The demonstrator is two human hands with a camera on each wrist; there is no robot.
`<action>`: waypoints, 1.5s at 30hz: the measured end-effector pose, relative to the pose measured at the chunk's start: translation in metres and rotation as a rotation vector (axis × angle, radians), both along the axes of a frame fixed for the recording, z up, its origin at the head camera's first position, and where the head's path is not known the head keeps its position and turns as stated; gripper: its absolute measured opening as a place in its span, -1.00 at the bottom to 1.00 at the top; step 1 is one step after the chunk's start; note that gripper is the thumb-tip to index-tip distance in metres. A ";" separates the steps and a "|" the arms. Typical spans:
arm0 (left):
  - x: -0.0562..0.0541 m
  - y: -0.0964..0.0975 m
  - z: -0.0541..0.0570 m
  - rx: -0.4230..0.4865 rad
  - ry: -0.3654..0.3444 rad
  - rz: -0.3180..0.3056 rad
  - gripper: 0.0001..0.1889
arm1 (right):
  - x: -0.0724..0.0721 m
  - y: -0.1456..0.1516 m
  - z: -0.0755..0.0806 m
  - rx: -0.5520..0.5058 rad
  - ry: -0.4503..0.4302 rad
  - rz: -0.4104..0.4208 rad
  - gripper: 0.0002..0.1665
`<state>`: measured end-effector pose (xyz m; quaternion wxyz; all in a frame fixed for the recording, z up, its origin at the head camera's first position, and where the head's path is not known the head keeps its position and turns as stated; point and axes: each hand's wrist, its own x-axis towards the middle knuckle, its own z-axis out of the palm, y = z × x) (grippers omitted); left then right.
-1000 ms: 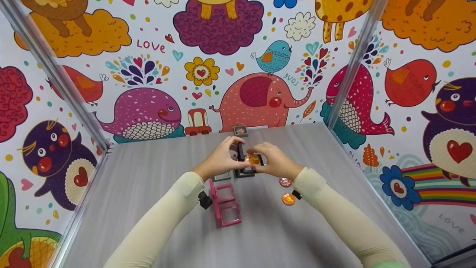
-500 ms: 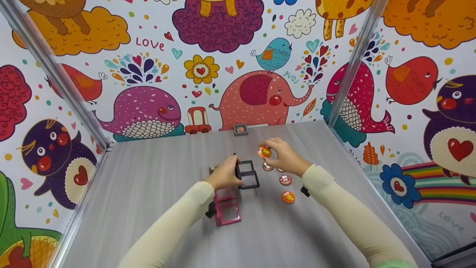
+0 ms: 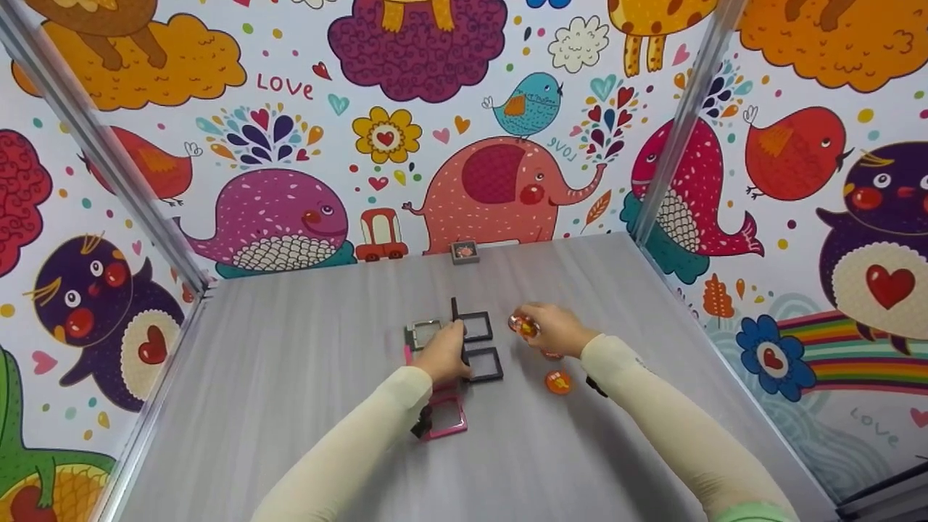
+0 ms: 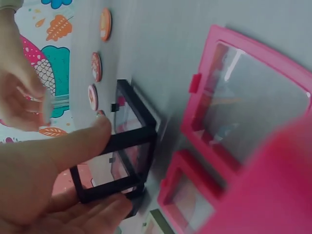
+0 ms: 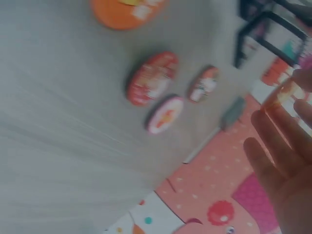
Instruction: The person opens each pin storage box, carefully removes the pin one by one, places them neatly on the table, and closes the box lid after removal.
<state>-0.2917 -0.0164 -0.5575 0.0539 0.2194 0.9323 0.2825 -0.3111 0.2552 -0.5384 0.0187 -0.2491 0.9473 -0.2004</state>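
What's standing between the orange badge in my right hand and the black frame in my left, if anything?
Nothing visible: in the head view, just a strip of table separates the held badge, pinched in your right hand, from the black frame your left hand grips. The loose orange badge lies nearer you, off that path.

White wall panels (image 3: 449, 109) printed with colourful cartoon animals meet at silver metal posts (image 3: 678, 138) around a streaked grey tabletop (image 3: 304, 348).
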 end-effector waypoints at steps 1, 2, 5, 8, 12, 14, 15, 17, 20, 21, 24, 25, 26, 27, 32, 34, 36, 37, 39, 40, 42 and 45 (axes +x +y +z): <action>-0.001 -0.001 -0.001 -0.010 -0.003 0.005 -0.16 | -0.004 -0.001 -0.007 0.014 -0.006 0.005 -0.40; -0.003 -0.002 -0.002 -0.023 -0.009 0.011 -0.16 | -0.007 -0.002 -0.013 0.025 -0.015 0.012 -0.39; -0.007 -0.004 -0.004 -0.041 -0.033 0.015 -0.13 | -0.015 -0.005 -0.031 0.073 0.001 0.058 -0.42; -0.009 -0.007 -0.002 -0.054 -0.048 0.006 -0.06 | -0.022 -0.007 -0.048 0.136 0.033 0.108 -0.51; -0.008 -0.011 0.008 -0.064 -0.021 -0.006 -0.06 | -0.032 -0.013 -0.065 0.173 0.007 0.107 -0.55; -0.007 -0.014 0.015 -0.047 -0.015 -0.006 -0.09 | -0.037 -0.017 -0.071 0.170 -0.009 0.101 -0.54; -0.006 -0.016 0.019 -0.032 -0.019 -0.002 -0.12 | -0.040 -0.018 -0.074 0.168 -0.008 0.100 -0.54; -0.005 -0.021 0.027 0.015 -0.021 0.005 -0.16 | -0.044 -0.022 -0.077 0.166 -0.006 0.100 -0.54; 0.000 -0.036 0.037 0.092 -0.023 0.026 -0.19 | -0.048 -0.029 -0.079 0.172 -0.002 0.114 -0.53; 0.003 -0.043 0.040 0.118 -0.019 0.040 -0.20 | -0.050 -0.031 -0.080 0.167 -0.004 0.126 -0.53; 0.016 -0.068 0.046 0.205 -0.010 0.088 -0.25 | -0.055 -0.037 -0.075 0.125 -0.023 0.163 -0.53; 0.022 -0.077 0.047 0.236 -0.001 0.104 -0.27 | -0.058 -0.038 -0.072 0.096 -0.038 0.164 -0.54; 0.027 -0.086 0.048 0.271 0.007 0.121 -0.29 | -0.061 -0.040 -0.067 0.060 -0.053 0.163 -0.56; 0.033 -0.096 0.048 0.303 0.016 0.140 -0.30 | -0.065 -0.041 -0.062 0.021 -0.074 0.147 -0.56; 0.068 -0.143 0.044 0.477 0.050 0.259 -0.32 | -0.096 -0.048 -0.042 -0.098 -0.125 0.037 -0.61; 0.084 -0.157 0.039 0.533 0.035 0.328 -0.32 | -0.112 -0.049 -0.039 -0.104 -0.122 -0.002 -0.61; 0.100 -0.165 0.033 0.576 0.006 0.398 -0.31 | -0.129 -0.049 -0.038 -0.100 -0.122 -0.046 -0.59; 0.107 -0.167 0.030 0.594 -0.009 0.430 -0.31 | -0.137 -0.049 -0.038 -0.096 -0.123 -0.076 -0.58; 0.122 -0.168 0.022 0.617 -0.031 0.491 -0.31 | -0.154 -0.050 -0.038 -0.087 -0.131 -0.145 -0.57; 0.130 -0.167 0.018 0.625 -0.028 0.515 -0.31 | -0.162 -0.051 -0.038 -0.085 -0.136 -0.177 -0.56; 0.146 -0.167 0.009 0.630 0.010 0.559 -0.30 | -0.178 -0.055 -0.040 -0.091 -0.129 -0.215 -0.56; 0.169 -0.170 -0.003 0.603 0.122 0.656 -0.26 | -0.198 -0.064 -0.047 -0.124 -0.120 -0.234 -0.55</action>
